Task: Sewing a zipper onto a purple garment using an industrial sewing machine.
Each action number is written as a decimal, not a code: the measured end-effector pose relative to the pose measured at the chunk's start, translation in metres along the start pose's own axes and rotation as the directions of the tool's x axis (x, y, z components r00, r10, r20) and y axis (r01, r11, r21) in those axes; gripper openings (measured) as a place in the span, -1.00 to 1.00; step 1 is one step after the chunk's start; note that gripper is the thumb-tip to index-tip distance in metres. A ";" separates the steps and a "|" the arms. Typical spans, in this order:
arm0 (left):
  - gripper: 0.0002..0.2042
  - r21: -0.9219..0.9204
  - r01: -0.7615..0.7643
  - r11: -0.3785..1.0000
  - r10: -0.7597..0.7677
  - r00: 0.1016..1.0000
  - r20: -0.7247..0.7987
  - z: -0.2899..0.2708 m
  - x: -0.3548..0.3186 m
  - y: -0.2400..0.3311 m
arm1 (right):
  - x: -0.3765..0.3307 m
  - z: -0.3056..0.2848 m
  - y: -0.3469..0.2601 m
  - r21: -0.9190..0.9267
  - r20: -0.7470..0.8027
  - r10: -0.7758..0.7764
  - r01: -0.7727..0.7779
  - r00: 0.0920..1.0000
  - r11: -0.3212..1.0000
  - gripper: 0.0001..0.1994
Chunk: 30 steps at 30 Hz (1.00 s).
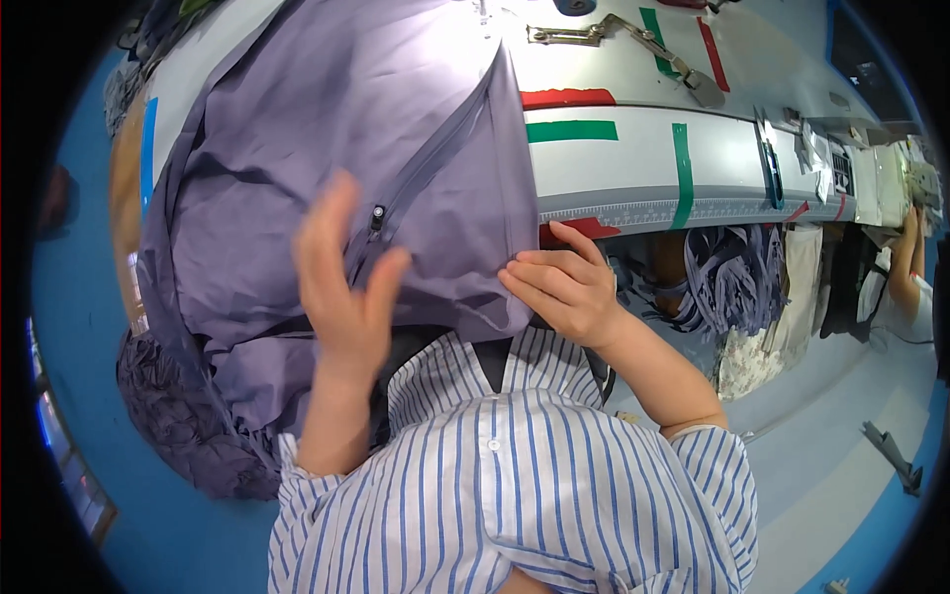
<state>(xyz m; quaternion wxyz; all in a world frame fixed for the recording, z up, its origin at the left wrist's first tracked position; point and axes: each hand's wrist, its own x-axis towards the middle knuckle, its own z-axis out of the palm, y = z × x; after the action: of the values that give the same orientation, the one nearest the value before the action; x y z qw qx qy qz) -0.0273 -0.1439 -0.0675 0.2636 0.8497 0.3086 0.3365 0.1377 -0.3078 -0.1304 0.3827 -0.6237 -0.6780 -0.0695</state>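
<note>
A purple garment [267, 238] lies spread over the table and hangs toward my lap. A dark zipper [435, 148] runs slantwise across it, with a black zipper pull [376, 218] at its lower end. My left hand [346, 277] hovers over the fabric near the pull, thumb and fingers apart, slightly blurred and holding nothing. At the garment's right edge, near the table's front, my right hand [564, 282] pinches the purple fabric between thumb and fingers.
A ruler strip [633, 203] edges the table, marked with red and green tape [683, 173]. Metal sewing machine parts [618, 40] stand at the back; blue-handled snips [770, 163] lie to the right. Purple strips [737, 277] hang below. Another person's arm [905, 262] shows far right.
</note>
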 end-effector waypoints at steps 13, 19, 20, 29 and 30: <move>-0.80 0.115 -0.340 0.933 0.235 0.821 0.520 0.001 -0.023 0.045 | -0.016 0.014 0.000 0.084 -0.163 -0.026 0.040 0.986 0.996 -0.86; -0.84 0.063 -0.486 0.872 0.327 0.674 0.663 0.029 -0.030 0.042 | -0.013 0.007 0.006 0.024 -0.063 -0.066 0.068 0.996 0.997 -0.90; -0.89 0.064 -0.515 0.855 0.336 0.643 0.688 0.029 -0.029 0.040 | -0.013 0.004 0.006 0.079 0.008 -0.044 0.044 0.999 0.996 -0.86; -0.85 -0.139 -0.163 0.977 0.206 0.894 0.399 0.034 0.077 0.012 | -0.007 0.001 0.010 0.146 0.055 -0.022 0.014 0.998 0.989 -0.91; -0.85 -0.133 -0.063 0.989 0.103 0.941 0.323 0.047 0.101 -0.001 | -0.006 0.001 0.010 0.132 0.075 -0.045 0.035 0.996 0.991 -0.91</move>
<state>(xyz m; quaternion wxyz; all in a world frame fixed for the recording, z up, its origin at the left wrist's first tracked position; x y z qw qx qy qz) 0.0656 -0.0837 -0.0562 0.3476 0.8888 0.2032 0.2188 0.1456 -0.3103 -0.1386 0.3947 -0.5858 -0.7078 -0.0085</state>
